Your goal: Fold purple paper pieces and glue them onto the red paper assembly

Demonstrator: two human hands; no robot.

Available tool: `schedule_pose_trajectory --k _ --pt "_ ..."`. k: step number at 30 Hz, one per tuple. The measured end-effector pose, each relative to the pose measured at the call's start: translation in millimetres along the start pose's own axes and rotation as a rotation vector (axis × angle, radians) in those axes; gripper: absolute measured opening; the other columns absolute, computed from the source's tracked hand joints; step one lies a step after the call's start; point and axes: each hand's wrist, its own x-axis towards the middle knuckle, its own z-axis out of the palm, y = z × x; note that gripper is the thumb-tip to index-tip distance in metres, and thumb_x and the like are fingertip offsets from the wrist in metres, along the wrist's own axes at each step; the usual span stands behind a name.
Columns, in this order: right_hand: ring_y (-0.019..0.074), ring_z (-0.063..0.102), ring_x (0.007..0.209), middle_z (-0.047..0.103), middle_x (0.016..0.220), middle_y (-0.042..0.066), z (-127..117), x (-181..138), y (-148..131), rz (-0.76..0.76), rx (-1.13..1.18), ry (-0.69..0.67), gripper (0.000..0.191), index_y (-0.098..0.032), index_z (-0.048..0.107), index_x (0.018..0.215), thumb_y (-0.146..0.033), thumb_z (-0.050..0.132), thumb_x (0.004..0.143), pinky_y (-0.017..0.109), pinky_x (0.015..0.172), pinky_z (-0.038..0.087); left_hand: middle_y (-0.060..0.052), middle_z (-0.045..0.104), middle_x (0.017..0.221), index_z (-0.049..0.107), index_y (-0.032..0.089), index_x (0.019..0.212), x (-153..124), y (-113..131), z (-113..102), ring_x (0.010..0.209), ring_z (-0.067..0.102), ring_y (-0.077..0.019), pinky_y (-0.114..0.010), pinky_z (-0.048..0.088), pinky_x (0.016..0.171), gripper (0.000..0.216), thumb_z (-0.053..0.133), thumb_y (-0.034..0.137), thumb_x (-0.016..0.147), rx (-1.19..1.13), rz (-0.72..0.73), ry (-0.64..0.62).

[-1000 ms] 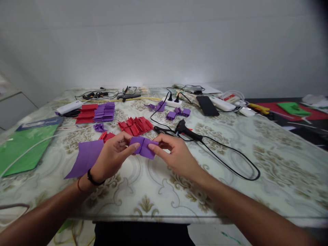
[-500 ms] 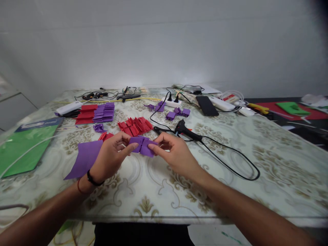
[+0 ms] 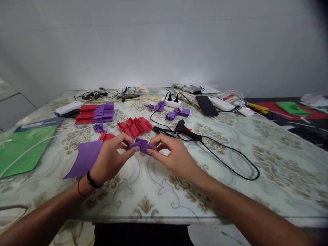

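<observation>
A small folded purple paper piece [image 3: 142,146] is held just above the patterned table [image 3: 159,191], in front of me. My left hand [image 3: 111,158] pinches its left end between thumb and forefinger. My right hand [image 3: 171,154] pinches its right end the same way. The piece is tilted nearly flat, so I see mostly its edge. A flat purple sheet [image 3: 85,158] lies under and beside my left wrist.
Folded red pieces [image 3: 135,125] lie beyond my hands, with red and purple stacks [image 3: 98,112] further left. A black glue gun [image 3: 188,131] with a looping cable sits to the right. A green sheet [image 3: 22,148], a power strip [image 3: 171,101], a phone [image 3: 207,105] and chargers line the edges.
The purple piece has tipped from facing me to nearly edge-on, and both hands have closed in slightly on it. Nothing else on the table has moved.
</observation>
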Motion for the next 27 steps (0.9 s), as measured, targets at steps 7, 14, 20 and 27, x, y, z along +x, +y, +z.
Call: schedule_pose_trajectory --k 7,14,20,27 --pt "0.0141 0.066 0.075 0.072 0.085 -0.001 0.5 0.2 -1.7 -0.021 -0.007 -0.006 0.008 -0.022 0.067 0.091 -0.023 0.074 0.09 0.026 0.07 0.054 -0.001 0.074 0.085 0.07 0.02 0.088 -0.9 -1.0 -0.4 0.077 0.07 -0.0154 -0.028 0.059 0.075 0.006 0.075 0.024 0.088 0.044 0.058 -0.017" --pt "0.0125 0.066 0.069 0.073 0.081 -0.002 -0.3 0.2 -3.7 -0.013 -0.06 -0.013 0.005 -0.021 0.067 0.09 -0.023 0.071 0.093 0.026 0.068 0.053 -0.004 0.073 0.1 0.067 0.02 0.096 -0.3 1.6 1.4 0.095 0.073 -0.0192 -0.03 0.061 0.08 0.011 0.072 0.027 0.089 -0.019 0.036 0.022" --pt "0.0142 0.066 0.074 0.072 0.083 0.0 -0.1 0.8 -3.9 -0.061 -0.047 -0.002 0.005 -0.022 0.068 0.088 -0.022 0.072 0.092 0.028 0.072 0.055 -0.004 0.079 0.098 0.069 0.021 0.113 -2.8 1.7 0.6 0.089 0.077 -0.02 -0.032 0.062 0.083 0.027 0.076 0.027 0.088 -0.017 -0.038 -0.123" --pt "0.0155 0.068 0.083 0.074 0.093 0.002 1.0 0.6 -2.7 -0.009 0.103 0.013 0.007 -0.022 0.07 0.096 -0.022 0.074 0.09 0.028 0.076 0.057 -0.002 0.078 0.085 0.069 0.02 0.108 -5.3 1.4 1.8 0.077 0.076 -0.0171 -0.025 0.06 0.07 0.022 0.077 0.029 0.089 -0.141 -0.083 -0.106"
